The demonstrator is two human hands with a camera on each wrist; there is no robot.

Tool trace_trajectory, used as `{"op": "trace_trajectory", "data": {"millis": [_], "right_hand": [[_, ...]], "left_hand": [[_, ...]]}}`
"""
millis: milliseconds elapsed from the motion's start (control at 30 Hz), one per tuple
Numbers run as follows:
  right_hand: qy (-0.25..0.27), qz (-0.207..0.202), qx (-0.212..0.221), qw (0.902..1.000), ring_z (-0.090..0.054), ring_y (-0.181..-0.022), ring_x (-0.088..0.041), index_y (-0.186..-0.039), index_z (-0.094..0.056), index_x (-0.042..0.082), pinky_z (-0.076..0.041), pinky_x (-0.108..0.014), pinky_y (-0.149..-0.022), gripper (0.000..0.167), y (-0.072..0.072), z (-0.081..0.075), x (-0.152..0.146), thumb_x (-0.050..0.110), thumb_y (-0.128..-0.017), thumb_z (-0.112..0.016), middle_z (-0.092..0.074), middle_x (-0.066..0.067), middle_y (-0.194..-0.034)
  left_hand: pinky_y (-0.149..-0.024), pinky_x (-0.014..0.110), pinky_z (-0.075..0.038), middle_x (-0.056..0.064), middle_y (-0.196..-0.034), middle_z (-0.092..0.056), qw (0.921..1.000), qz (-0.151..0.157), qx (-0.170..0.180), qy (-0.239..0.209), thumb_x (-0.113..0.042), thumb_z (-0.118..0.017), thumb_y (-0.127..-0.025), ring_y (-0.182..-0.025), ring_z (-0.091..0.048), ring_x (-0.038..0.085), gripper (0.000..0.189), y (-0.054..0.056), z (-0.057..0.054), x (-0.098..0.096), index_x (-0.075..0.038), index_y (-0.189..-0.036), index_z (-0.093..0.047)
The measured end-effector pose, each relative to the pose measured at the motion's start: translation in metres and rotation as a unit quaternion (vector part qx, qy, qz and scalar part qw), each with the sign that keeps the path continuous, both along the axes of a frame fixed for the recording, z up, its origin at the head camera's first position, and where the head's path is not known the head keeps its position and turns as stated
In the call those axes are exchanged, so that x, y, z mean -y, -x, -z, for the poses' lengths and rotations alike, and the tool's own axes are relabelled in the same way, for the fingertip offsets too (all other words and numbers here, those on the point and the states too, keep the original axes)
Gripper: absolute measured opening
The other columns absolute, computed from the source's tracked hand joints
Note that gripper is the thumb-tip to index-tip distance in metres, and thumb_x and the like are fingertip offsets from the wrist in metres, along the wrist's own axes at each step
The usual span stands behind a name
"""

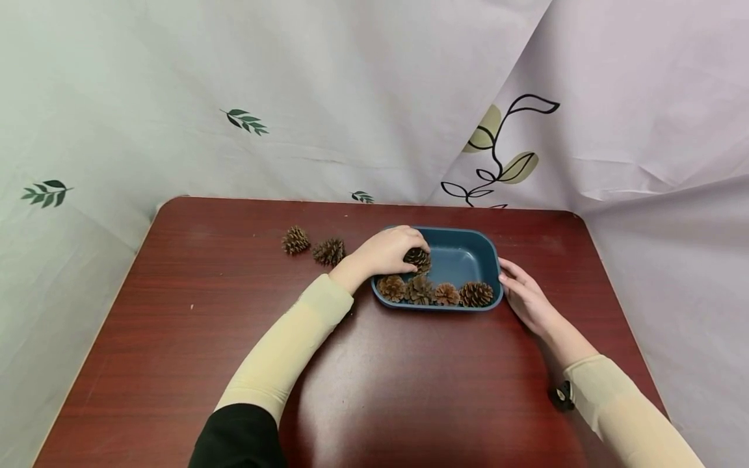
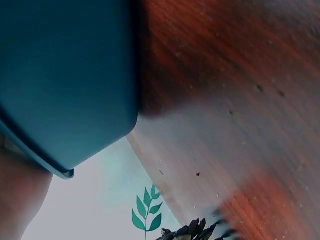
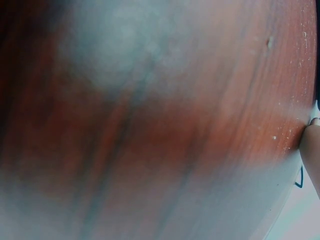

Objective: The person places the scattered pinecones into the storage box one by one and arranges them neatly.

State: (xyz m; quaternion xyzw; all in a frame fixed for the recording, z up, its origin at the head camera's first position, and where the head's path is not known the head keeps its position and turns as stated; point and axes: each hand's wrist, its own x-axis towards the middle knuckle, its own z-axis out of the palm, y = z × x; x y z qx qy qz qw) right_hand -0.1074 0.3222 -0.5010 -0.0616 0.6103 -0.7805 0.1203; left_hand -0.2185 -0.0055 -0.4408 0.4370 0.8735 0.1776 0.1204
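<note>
Over the left part of a blue rectangular tub (image 1: 468, 309), my left hand (image 1: 389, 251) grips a brown pine cone (image 1: 419, 261) with fingers and thumb curled round it. Along the near inside wall lie several more pine cones (image 1: 447, 294) in a row. At the tub's right end my right hand (image 1: 526, 298) touches the outer wall with its fingers fairly straight. The left wrist view shows the tub's outer side (image 2: 70, 75) close up, and the held cone is hidden there. Only a bit of the right hand (image 3: 312, 155) enters the right wrist view.
Two loose pine cones, one farther left (image 1: 295, 240) and one nearer the tub (image 1: 329, 251), lie on the reddish-brown table (image 1: 234, 338). Pale cloth (image 1: 351, 84) with leaf prints hangs behind the table and at its sides. A small black object (image 1: 563, 395) is at the right wrist.
</note>
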Motion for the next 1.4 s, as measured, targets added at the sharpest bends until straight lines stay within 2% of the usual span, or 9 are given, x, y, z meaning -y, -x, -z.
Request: {"op": "trace_trajectory", "data": {"millis": [333,767,1200,1400], "right_hand": [[0.0,-0.002,-0.004,1.0,-0.061,-0.123,0.002,-0.141,-0.058,0.021,-0.044,-0.012,-0.105,0.037,0.0016,-0.0008,0.0004,0.003,-0.114,-0.039,-0.067,0.013,-0.135],[-0.005,-0.005,-0.001,1.0,-0.061,-0.124,0.003,-0.142,-0.057,0.021,-0.044,-0.012,-0.106,0.037,-0.0008,-0.0012,0.0012,0.004,-0.114,-0.04,-0.067,0.014,-0.136],[-0.007,-0.005,-0.004,1.0,-0.061,-0.125,0.002,-0.143,-0.056,0.02,-0.045,-0.012,-0.105,0.037,-0.0017,0.0001,0.0004,0.004,-0.114,-0.039,-0.066,0.014,-0.137],[-0.002,-0.005,-0.006,1.0,-0.063,-0.123,0.002,-0.142,-0.057,0.021,-0.046,-0.012,-0.105,0.037,-0.0025,-0.001,0.0008,0.004,-0.114,-0.039,-0.068,0.013,-0.136]], "left_hand": [[-0.126,0.041,-0.043,0.003,-0.145,-0.067,0.9999,0.013,0.002,0.006,-0.024,-0.079,-0.098,-0.146,-0.053,0.025,0.04,-0.001,-0.0026,-0.0003,-0.017,-0.137,-0.071],[-0.123,0.041,-0.046,0.004,-0.149,-0.064,0.9993,0.01,0.035,0.002,-0.024,-0.079,-0.099,-0.144,-0.056,0.024,0.045,-0.0017,0.0002,0.0008,-0.016,-0.141,-0.069],[-0.123,0.041,-0.047,0.004,-0.149,-0.064,0.9993,0.011,0.037,0.002,-0.025,-0.078,-0.099,-0.145,-0.056,0.024,0.045,-0.0036,-0.0041,0.0019,-0.016,-0.142,-0.068],[-0.124,0.041,-0.046,0.002,-0.148,-0.065,0.9996,0.01,0.027,-0.007,-0.026,-0.079,-0.099,-0.144,-0.057,0.023,0.043,-0.0026,-0.0076,0.0036,-0.017,-0.14,-0.07]]}}
